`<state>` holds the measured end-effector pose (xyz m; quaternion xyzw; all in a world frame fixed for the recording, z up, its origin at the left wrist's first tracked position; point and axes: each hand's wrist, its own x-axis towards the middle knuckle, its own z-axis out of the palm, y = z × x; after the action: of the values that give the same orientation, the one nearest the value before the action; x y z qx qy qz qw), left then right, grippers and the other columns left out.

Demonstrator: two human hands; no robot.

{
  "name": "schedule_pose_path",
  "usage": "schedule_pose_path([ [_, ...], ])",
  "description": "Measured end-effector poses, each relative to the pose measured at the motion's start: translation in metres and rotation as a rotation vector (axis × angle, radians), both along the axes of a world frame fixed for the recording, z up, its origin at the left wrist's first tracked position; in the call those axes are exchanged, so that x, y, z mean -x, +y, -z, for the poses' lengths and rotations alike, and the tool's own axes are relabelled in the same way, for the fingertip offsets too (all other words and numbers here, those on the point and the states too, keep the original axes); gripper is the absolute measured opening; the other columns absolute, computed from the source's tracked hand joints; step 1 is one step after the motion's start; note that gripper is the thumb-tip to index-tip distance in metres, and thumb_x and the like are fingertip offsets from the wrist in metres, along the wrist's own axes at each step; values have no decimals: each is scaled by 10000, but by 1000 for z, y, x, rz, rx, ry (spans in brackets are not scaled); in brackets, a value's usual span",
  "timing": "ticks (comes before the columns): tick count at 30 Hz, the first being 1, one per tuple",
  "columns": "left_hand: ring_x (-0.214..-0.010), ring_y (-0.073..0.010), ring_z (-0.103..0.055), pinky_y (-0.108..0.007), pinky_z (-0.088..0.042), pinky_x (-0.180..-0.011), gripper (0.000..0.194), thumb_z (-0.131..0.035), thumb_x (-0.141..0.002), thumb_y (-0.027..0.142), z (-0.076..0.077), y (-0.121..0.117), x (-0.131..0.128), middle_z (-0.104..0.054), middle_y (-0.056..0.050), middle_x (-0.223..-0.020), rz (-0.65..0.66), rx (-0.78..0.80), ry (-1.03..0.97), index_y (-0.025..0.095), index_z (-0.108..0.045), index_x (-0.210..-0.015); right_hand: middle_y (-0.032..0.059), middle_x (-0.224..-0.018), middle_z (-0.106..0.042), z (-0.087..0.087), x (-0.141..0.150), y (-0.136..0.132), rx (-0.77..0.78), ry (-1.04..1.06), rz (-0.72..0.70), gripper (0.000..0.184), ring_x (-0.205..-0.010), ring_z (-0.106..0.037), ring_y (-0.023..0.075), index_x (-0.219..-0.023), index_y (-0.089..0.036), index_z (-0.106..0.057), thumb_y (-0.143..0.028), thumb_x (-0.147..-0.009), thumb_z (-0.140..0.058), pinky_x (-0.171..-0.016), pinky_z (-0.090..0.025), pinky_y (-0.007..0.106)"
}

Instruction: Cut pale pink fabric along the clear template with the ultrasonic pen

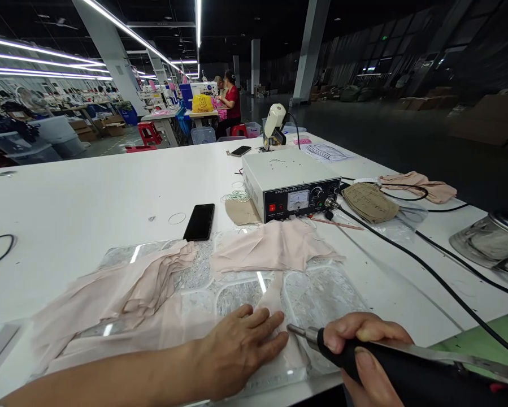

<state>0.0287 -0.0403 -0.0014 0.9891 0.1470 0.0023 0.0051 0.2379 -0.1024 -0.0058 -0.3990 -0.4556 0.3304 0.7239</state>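
Note:
My left hand (245, 347) lies flat, fingers stretched, on a thin pale pink fabric piece (274, 297) over a clear-topped, grey-patterned board (325, 294). In my right hand (370, 345) is a black handheld ultrasonic cutter (347, 353) with a metal lever along its handle. Its metal tip (296, 329) is close to the fingertips of my left hand, by the fabric's edge; whether it touches the cloth I cannot tell. A stack of pink fabric pieces (152, 282) spreads at the left of the board, and more pink cloth (274, 246) lies across its far side.
Beyond the board stands a control box (296, 181) with a dial and knobs; a black cable (389, 249) runs right from it. A phone (199, 222), cardboard patterns (370, 202) and a glass jar (491, 240) lie about. A person in red (232, 102) sits near sewing machines.

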Motion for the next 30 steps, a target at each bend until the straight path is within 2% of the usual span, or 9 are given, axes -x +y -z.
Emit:
schedule_pose_path([
  [4,-1093,-236,-525,-335,-396,-862,429,-496,-940,231,-2,1,0,-485,-135,-1415,-3,8,-8,135,-443,-1355,-9,-785,-563,1,1,2,-55,-22,7,50,-648,-582,126,-890,-248,-523,-212,-896,-557,-616,-549,305],
  [8,-1093,-227,-528,-333,-394,-883,413,-501,-946,246,0,2,2,-487,-110,-1414,-13,42,-37,157,-457,-1347,1,-797,-573,3,-6,-1,-16,-28,-14,68,-639,-589,143,-908,-255,-525,-203,-885,-563,-596,-554,327],
  [12,-1093,-243,-538,-350,-391,-898,423,-498,-946,253,4,2,2,-495,-132,-1391,-27,50,-79,180,-451,-1360,13,-775,-588,1,-13,-7,42,-100,-40,119,-639,-602,166,-863,-242,-533,-188,-833,-634,-597,-551,345],
  [16,-1061,-226,-547,-334,-395,-867,416,-478,-952,217,0,4,1,-554,-108,-1315,-24,92,-65,183,-444,-1365,1,-743,-577,-2,-9,-7,10,-39,-34,100,-621,-600,158,-871,-242,-537,-229,-847,-633,-574,-536,330],
  [23,-1150,-230,-516,-342,-383,-908,422,-490,-946,233,-5,4,0,-485,-100,-1427,-19,49,-6,190,-442,-1363,2,-747,-578,-2,-6,-5,-5,-20,-40,83,-617,-599,152,-881,-242,-541,-274,-870,-616,-570,-529,322],
  [30,-1151,-234,-511,-351,-378,-917,424,-503,-945,263,-4,6,1,-485,-95,-1425,-7,38,-11,195,-450,-1360,0,-744,-570,-2,-5,-4,-22,-19,-27,67,-619,-595,150,-883,-239,-531,-246,-874,-597,-568,-534,320],
])
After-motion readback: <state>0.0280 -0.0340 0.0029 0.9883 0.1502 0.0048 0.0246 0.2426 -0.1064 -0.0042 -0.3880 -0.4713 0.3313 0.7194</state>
